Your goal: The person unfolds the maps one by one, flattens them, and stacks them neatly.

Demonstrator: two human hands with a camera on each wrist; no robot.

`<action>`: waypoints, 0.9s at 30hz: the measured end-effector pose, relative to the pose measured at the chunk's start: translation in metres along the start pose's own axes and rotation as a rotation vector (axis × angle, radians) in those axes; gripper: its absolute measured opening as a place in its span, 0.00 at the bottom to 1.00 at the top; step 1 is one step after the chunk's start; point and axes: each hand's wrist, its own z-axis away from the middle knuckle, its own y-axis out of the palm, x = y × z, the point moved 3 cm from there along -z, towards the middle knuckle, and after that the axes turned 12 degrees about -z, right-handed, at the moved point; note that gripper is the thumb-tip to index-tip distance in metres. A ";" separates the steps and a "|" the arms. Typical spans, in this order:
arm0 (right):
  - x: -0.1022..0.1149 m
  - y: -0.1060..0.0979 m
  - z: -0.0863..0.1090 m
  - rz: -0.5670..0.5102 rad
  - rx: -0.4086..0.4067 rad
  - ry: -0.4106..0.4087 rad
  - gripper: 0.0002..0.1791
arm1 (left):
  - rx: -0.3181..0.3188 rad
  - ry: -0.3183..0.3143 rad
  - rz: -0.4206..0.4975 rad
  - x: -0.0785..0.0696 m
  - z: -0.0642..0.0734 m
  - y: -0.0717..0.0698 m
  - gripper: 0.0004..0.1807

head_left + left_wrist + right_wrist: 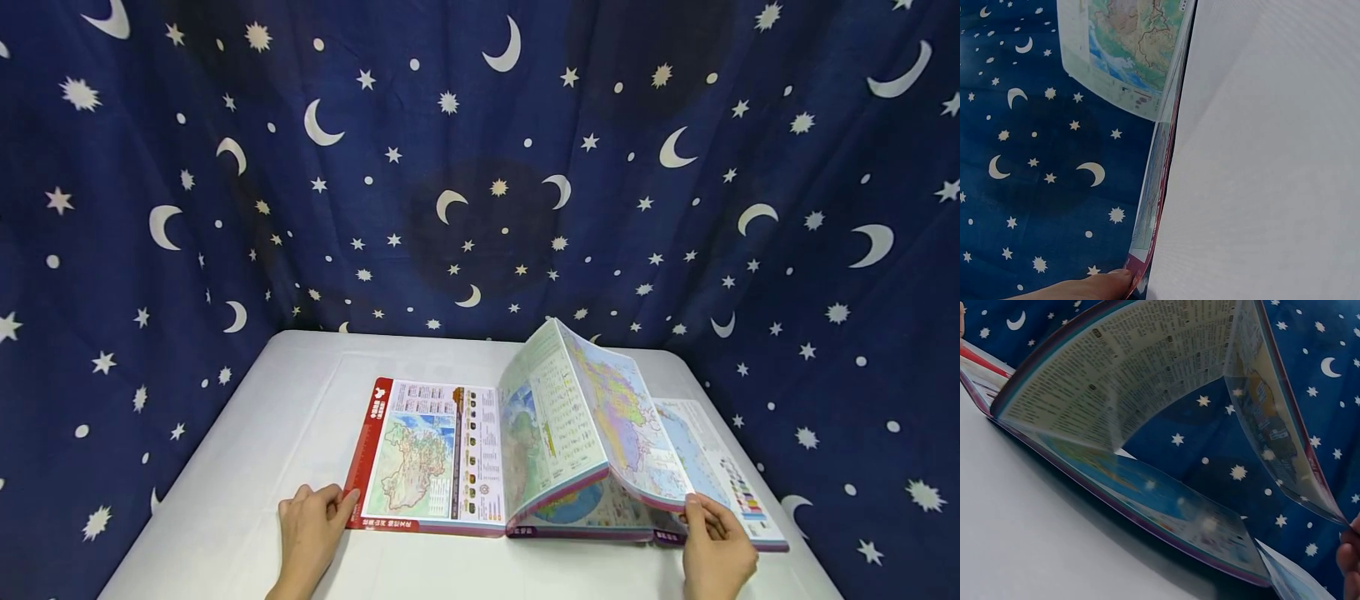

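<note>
A laminated folding map [420, 454] is spread across the table, its left panel bordered in red. My left hand [311, 521] holds that panel's lower left corner, the thumb lying over the edge; in the left wrist view the thumb [1100, 284] shows at the border. My right hand [718, 546] pinches the lower corner of a raised panel [626, 408]. The middle panels stand up in a peak. Under the peak, a lower panel [1147, 494] with a blue globe picture lies flat. In the right wrist view the right fingers [1350, 556] grip the raised edge.
The map lies on a white-covered table [300, 400]. A dark blue curtain [480, 167] with moons and stars surrounds the back and sides. Another flat map panel [720, 467] lies at the right, partly behind the raised one.
</note>
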 end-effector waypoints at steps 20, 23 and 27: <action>-0.009 -0.042 -0.037 0.067 -0.023 0.038 0.17 | 0.018 -0.004 -0.001 0.001 -0.001 0.000 0.27; -0.009 -0.049 -0.040 0.047 -0.016 0.060 0.19 | 0.017 -0.001 -0.003 0.001 -0.001 0.001 0.27; -0.011 -0.055 -0.044 0.075 -0.003 0.073 0.19 | 0.021 -0.001 -0.006 0.001 -0.001 0.001 0.26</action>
